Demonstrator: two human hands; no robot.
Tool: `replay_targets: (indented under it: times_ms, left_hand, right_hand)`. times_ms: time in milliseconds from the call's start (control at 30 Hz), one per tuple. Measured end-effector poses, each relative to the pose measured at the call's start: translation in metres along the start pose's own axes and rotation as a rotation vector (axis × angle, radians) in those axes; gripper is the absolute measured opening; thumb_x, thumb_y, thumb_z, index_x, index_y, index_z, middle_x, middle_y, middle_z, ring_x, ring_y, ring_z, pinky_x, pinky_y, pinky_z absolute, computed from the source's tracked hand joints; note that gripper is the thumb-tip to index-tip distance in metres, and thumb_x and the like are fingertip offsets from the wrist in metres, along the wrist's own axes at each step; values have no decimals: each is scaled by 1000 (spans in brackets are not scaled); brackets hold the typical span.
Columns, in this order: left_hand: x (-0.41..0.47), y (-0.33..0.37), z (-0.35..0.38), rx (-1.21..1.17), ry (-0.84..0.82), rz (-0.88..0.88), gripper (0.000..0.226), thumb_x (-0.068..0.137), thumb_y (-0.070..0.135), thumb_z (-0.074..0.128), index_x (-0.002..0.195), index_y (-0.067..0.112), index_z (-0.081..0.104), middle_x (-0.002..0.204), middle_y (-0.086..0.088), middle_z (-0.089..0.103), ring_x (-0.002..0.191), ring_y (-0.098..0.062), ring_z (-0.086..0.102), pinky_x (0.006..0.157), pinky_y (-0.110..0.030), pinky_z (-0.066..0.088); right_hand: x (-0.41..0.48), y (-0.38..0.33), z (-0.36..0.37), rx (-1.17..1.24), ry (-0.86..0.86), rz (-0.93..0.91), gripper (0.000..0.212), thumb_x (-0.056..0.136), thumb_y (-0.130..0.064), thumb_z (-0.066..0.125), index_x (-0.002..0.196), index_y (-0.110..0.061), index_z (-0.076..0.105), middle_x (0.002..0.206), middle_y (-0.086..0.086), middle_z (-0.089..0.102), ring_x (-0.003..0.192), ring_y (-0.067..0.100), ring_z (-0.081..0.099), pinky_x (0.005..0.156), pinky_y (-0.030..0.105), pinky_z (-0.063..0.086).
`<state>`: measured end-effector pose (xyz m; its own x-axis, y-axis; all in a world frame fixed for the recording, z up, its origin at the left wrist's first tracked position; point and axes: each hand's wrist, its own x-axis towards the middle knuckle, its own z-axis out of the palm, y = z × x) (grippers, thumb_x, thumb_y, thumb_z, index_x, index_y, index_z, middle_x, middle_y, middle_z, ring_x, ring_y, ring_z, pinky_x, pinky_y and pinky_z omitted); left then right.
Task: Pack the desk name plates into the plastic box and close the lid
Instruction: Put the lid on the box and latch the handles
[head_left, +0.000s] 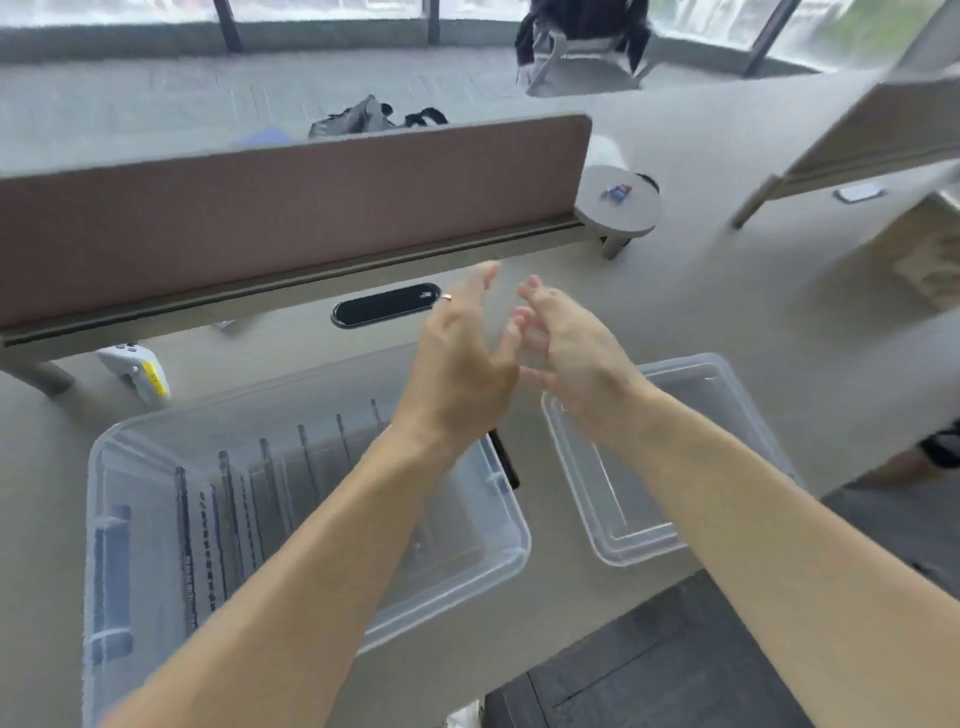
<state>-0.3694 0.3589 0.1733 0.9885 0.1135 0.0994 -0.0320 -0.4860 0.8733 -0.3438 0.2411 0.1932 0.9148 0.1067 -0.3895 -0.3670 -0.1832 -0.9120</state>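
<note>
A clear plastic box (498, 551) stands on the desk at lower left. Several desk name plates (228, 514) stand upright in a row inside it, edge-on and dark-rimmed. The clear lid (722, 379) lies flat on the desk to the right of the box. My left hand (462, 364) and my right hand (566, 348) hover close together above the desk, beyond the box and lid, fingers spread, nothing held. My forearms cross over the box and the lid and hide parts of both. The picture is motion-blurred.
A brown partition screen (291, 208) runs along the back of the desk, with a black cable slot (387, 305) below it. A white and yellow device (137, 369) lies at left. A round grey stand (618, 200) sits right of the screen. Another person's knee (935, 452) shows at right.
</note>
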Motion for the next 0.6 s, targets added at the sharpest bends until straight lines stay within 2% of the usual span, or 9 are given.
replay_targets:
  times_ms: [100, 300, 467, 600]
  left_hand:
    - [22, 36, 21, -76, -42, 32, 51, 97, 24, 64, 146, 20, 50, 140, -1, 61, 124, -15, 59, 107, -36, 49]
    - [28, 56, 90, -244, -254, -176, 52, 97, 30, 65, 146, 22, 47, 140, -1, 55, 122, -17, 59, 106, -38, 49]
    - [18, 38, 151, -211, -341, -369, 60, 96, 31, 68, 149, 19, 43, 148, -3, 50, 128, -20, 55, 110, -41, 46]
    - [12, 17, 193, -201, -343, -623, 70, 96, 30, 68, 155, 12, 36, 152, -4, 44, 129, -24, 51, 110, -38, 42]
  right_hand:
    - [-18, -19, -71, -21, 201, -69, 24, 101, -49, 44, 116, -36, 57, 129, -5, 58, 121, 16, 58, 103, 46, 50]
    - [-56, 4, -193, -11, 520, -9, 41, 102, -46, 47, 133, -22, 57, 126, -3, 59, 125, 19, 57, 105, 48, 49]
    - [-56, 53, -253, -52, 584, 98, 37, 100, -45, 51, 129, -23, 58, 128, -3, 59, 126, 19, 56, 107, 49, 48]
    - [-29, 91, -293, -141, 555, 157, 24, 100, -42, 53, 118, -27, 59, 129, 5, 62, 126, 23, 57, 105, 47, 50]
